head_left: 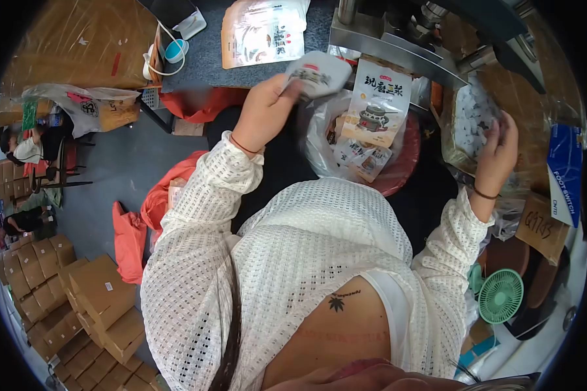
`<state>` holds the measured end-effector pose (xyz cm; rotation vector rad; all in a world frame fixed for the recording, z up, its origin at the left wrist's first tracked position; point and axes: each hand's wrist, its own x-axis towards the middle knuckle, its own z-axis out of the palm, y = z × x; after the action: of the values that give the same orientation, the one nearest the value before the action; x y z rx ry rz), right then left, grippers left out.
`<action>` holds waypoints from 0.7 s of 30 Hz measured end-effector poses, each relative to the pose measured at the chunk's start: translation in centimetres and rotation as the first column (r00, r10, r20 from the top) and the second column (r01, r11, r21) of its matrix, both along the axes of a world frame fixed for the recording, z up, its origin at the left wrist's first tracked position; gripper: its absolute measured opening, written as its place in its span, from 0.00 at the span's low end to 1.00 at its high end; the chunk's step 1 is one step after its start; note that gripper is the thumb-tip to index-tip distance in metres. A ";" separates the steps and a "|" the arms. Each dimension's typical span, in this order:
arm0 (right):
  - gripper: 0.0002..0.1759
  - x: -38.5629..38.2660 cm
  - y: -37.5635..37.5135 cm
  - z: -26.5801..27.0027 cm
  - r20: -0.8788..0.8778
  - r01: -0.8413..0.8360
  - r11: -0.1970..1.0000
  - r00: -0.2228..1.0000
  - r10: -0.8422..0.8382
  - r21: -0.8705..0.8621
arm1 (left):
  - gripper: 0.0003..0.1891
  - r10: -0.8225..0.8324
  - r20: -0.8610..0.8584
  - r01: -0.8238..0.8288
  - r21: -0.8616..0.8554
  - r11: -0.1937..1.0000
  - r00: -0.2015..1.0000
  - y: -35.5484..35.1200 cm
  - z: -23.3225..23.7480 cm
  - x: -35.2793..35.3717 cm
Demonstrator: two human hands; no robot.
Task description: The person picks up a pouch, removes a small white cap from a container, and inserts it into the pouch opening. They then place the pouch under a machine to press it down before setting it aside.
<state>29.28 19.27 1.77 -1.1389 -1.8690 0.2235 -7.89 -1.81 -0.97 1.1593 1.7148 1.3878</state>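
Note:
My left hand (265,112) is closed on a printed pouch (319,73), which is held up beside the metal machine and is slightly blurred. At the right, my right hand (499,153) reaches to the edge of a box of small white packets (475,117); its fingers are bent, and whether they hold a packet is too small to tell. Between my hands, another printed pouch (375,104) hangs upright from the machine's front edge. Below it, a plastic-lined red bin (407,156) holds more pouches (364,158). A stack of flat pouches (264,36) lies on the grey table.
The metal machine (398,45) stands at the table's front edge. Red bags (129,241) hang to the left. A green fan (500,296) and a blue box (564,173) are at the right. Stacked cartons (104,293) and seated people (29,146) are farther left.

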 end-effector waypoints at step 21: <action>0.04 -7.0 -8.4 4.6 0.015 -0.591 0.750 0.782 0.623 -0.298 | 0.16 -0.455 0.588 0.590 -0.047 0.806 0.669 1.3 -0.9 10.7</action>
<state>22.29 10.83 6.36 -0.6769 -2.3251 0.8328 2.76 -0.49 -1.83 0.8945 0.9748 0.9791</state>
